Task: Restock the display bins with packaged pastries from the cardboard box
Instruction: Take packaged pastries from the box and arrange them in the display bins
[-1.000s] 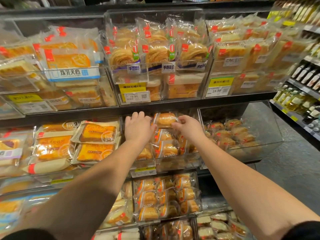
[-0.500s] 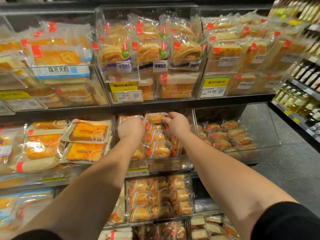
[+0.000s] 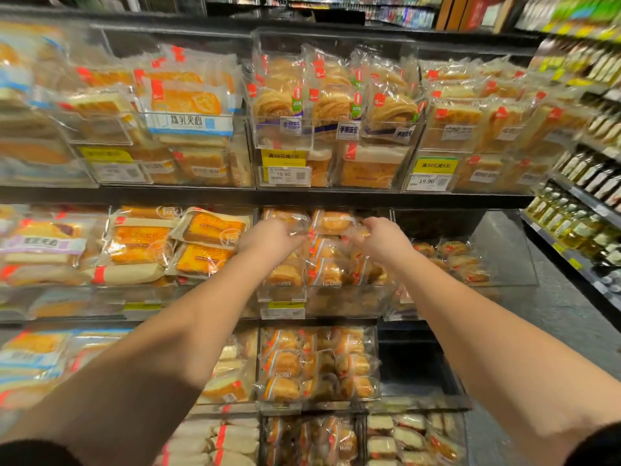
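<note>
I have both hands reaching into the middle-shelf display bin (image 3: 349, 299), straight ahead at twelve o'clock. My left hand (image 3: 268, 238) is curled, fingers closing on a clear-wrapped pastry (image 3: 285, 218) at the bin's back left. My right hand (image 3: 381, 238) is curled too, pinching the wrapper of another pastry pack (image 3: 332, 222) at its ten o'clock. More packaged pastries (image 3: 324, 270) are stacked in the bin just below both wrists.
</note>
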Demonstrator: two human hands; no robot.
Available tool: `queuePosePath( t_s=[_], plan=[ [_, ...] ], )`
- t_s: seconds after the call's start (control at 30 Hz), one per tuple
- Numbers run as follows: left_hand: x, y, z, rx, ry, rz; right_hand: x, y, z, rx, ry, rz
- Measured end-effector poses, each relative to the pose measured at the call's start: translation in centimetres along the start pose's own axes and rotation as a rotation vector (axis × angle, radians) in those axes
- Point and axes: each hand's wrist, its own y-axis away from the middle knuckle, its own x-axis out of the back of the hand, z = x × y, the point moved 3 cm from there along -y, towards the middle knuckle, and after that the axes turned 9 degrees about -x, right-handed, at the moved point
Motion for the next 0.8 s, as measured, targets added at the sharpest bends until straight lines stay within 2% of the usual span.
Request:
queuePosePath(
  t_s=[0.17, 0.3, 0.43, 0.57, 0.8],
  plan=[
    [3.2, 8.2, -4.8, -0.202, 0.04, 0.029, -0.3, 7.6, -3.9, 0.205, 0.114, 0.061],
    [5.2, 18.0, -12.7, -0.182, -0.029, 0.013, -4.3, 15.9, -9.6, 0.397, 0.18, 0.012],
    [5.9, 28.7, -22.8, -0.044, -0.104, -0.007, -10.3, 24.8, -16.3, 0.585, 0.249, -0.095],
    [5.9, 40.5, -32.7, 0.174, -0.084, -0.003, -17.7, 34.0, -23.5, 0.821, 0.264, -0.193],
    [4.8, 59.2, -45.5, 0.497, 0.001, -0.104, -30.1, 48.3, -33.5, 1.128, 0.351, -0.443]
  ],
)
